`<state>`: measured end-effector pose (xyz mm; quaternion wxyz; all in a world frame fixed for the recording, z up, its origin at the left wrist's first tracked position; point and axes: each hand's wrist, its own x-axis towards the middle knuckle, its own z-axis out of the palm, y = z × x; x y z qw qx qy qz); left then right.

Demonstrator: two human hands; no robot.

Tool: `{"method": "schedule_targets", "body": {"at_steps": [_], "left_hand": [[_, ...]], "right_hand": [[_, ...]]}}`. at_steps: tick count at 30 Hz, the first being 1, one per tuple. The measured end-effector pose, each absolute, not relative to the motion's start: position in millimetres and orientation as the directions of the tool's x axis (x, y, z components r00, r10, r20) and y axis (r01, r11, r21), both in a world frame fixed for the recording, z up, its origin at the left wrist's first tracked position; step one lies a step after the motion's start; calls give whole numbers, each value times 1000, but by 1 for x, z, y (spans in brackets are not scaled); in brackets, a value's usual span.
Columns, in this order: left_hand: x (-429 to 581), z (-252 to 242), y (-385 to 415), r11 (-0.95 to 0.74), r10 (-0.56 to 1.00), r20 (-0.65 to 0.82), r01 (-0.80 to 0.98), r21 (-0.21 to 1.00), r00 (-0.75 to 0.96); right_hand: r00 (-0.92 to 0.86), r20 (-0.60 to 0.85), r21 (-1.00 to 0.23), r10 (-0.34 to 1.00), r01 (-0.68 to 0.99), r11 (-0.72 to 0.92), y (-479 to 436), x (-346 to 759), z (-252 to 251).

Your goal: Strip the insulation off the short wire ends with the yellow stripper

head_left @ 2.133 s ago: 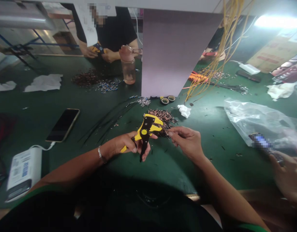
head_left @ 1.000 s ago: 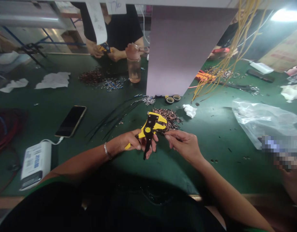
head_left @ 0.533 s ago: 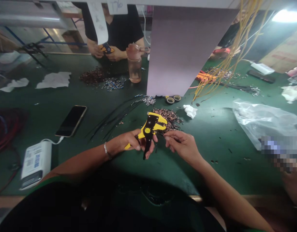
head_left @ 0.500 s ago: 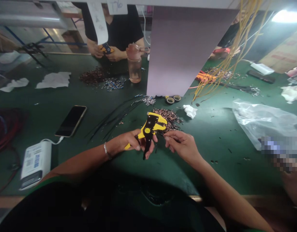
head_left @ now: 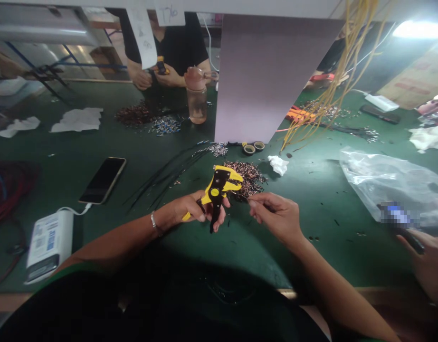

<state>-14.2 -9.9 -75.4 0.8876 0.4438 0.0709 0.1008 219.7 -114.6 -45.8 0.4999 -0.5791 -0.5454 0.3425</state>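
My left hand (head_left: 194, 212) grips the handles of a yellow-and-black self-adjusting wire stripper (head_left: 219, 187), its jaws pointing up and away from me. My right hand (head_left: 276, 216) pinches a thin black wire (head_left: 261, 204) between its fingertips, a little to the right of the tool. Just beyond the stripper lies a heap of short wire pieces with copper ends (head_left: 245, 178), almost touching it. Scattered black wire scraps dot the green mat (head_left: 293, 251) around my hands.
A bundle of long black wires (head_left: 169, 175) lies left of the stripper, beside a phone (head_left: 102, 180) charging from a power bank (head_left: 50, 246). A co-worker's hand (head_left: 427, 263) holds something blurred near a plastic bag (head_left: 386, 183). A grey divider (head_left: 276, 78) stands ahead.
My right hand has drawn back rightward from the stripper jaws with the wire. The stripper has tilted slightly, and the co-worker's hand at the right shows more clearly.
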Motion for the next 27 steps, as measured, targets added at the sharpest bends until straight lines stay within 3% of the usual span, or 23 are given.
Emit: {"method": "schedule_targets", "body": {"at_steps": [12,27], "left_hand": [[-13,-64,-14,564,240,-78,-74,823,968],[-13,-73,-12,580,209,-64,-71,811,976]], "right_hand": [[314,140,-971,939,228,68,-112,219,-45],[329,86,-989,941,145,39,-109,213,-43]]}}
